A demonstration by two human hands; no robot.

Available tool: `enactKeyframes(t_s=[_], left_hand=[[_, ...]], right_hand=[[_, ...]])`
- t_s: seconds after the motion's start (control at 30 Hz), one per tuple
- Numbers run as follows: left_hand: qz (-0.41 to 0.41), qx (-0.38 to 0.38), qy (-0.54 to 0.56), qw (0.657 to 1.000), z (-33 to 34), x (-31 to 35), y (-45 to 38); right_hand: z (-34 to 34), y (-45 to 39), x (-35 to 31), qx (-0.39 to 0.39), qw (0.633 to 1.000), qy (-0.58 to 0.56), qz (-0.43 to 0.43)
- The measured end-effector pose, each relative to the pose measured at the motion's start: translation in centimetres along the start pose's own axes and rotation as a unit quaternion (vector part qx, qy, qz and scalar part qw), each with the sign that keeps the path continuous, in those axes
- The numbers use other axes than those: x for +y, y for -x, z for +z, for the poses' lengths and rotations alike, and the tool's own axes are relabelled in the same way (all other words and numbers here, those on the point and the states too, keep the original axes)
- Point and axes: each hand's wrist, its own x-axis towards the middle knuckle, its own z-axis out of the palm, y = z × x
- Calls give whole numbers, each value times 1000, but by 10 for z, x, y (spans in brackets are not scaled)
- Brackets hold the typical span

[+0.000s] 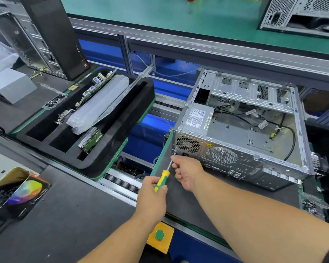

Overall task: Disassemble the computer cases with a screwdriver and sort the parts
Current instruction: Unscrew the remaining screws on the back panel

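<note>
Both hands are engaged just below the centre of the frame: the left hand (152, 188) is wrapped around the yellow-and-green handle of the screwdriver (162, 179), while the right hand (186, 170) is curled with its fingertips pinching the thin metal shaft close to the tip, apparently so that the blade is steadied and kept from slipping. The tip is directed at the lower left corner of the rear panel of the open computer case (241, 128), which is laid on its side on the dark tabletop (74, 215) at centre right; a screw is presumably seated there, though it is too small to be made out. The power supply (198, 118) is still mounted inside the near corner of the case, so the screw being worked is judged to be one of its fasteners or a panel fastener. To the left of centre, a black tray (141, 103) with long compartments is set within reach, holding a circuit board (101, 80), a drive (90, 140) and a wrapped part (101, 103), evidently as the sorting place.
</note>
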Motion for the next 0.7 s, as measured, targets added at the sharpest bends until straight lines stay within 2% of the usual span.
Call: enactKeyframes(t_s=[0.13, 0.27, 0.47, 0.6, 0.63, 0.7], left_hand=[[64, 52, -127, 988, 1, 1, 1], [61, 42, -111, 991, 7, 0, 4], [-59, -6, 86, 995, 8, 2, -1], [-100, -44, 137, 985, -2, 8, -6], [-133, -66, 173, 974, -5, 11, -7], [-232, -138, 279, 922, -13, 18, -8]], right_hand=[[3, 0, -4, 1, 1000, 16, 19], [1, 4, -1, -38, 998, 38, 35], [-1, 2, 5, -73, 997, 25, 27], [-2, 1, 7, -77, 996, 27, 22], [-1, 0, 7, -77, 996, 27, 20], [-1, 0, 7, -73, 997, 34, 16]])
